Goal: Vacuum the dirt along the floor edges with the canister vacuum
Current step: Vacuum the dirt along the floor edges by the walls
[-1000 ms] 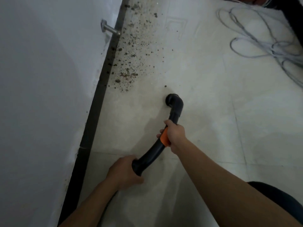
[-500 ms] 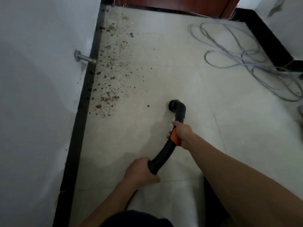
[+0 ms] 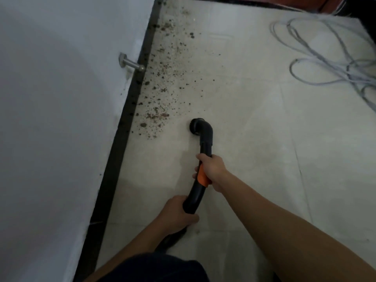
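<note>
Dirt (image 3: 162,82) in brown crumbs is strewn along the black skirting strip (image 3: 122,139). The curved black vacuum wand (image 3: 195,197) is gripped low by the left hand (image 3: 175,212) and at its orange collar (image 3: 202,178) by the right hand (image 3: 212,169), seemingly for steering. Its round nozzle (image 3: 197,125) is set on pale floor tiles (image 3: 264,159), just beside the dirt. Grey cable (image 3: 325,64) is coiled at right.

No text, label or number is readable — nothing legible anywhere.

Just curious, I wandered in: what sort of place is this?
Likely an indoor room by a doorway: tiled floor, white wall with a dark baseboard, and a metal door stop.
</note>
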`<action>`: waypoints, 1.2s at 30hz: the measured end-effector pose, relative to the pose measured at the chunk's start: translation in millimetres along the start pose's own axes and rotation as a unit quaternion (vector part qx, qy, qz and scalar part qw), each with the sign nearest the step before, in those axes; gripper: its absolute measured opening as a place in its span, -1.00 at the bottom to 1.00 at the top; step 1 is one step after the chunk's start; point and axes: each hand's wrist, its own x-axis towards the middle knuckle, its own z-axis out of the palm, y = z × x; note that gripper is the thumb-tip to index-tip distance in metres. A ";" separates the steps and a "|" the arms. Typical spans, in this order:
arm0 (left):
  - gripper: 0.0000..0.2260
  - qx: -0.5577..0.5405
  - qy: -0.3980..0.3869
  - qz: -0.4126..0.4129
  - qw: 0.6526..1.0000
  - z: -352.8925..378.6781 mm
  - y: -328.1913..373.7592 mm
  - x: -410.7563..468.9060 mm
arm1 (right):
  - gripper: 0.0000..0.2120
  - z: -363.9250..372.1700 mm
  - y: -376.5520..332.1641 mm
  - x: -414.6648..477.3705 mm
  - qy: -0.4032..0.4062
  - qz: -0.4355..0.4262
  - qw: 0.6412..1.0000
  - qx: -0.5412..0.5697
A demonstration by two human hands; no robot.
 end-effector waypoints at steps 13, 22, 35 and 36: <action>-0.61 -0.047 0.009 -0.111 0.993 -26.7 -30.1 -26.9 | -0.75 60.0 2.1 -5.9 -0.116 0.038 0.992 -0.041; -0.44 0.018 0.080 -0.153 0.985 -44.0 -53.3 -48.1 | -0.86 96.3 23.8 -5.5 -0.099 0.020 0.993 -0.054; -0.81 0.109 0.282 -0.183 0.935 -42.8 -32.8 -77.4 | -0.80 119.4 1.1 5.9 -0.156 0.047 0.974 -0.158; -0.81 0.099 0.303 -0.190 0.929 -41.4 -31.3 -77.8 | -0.79 126.1 -2.4 8.1 -0.170 0.049 0.970 -0.169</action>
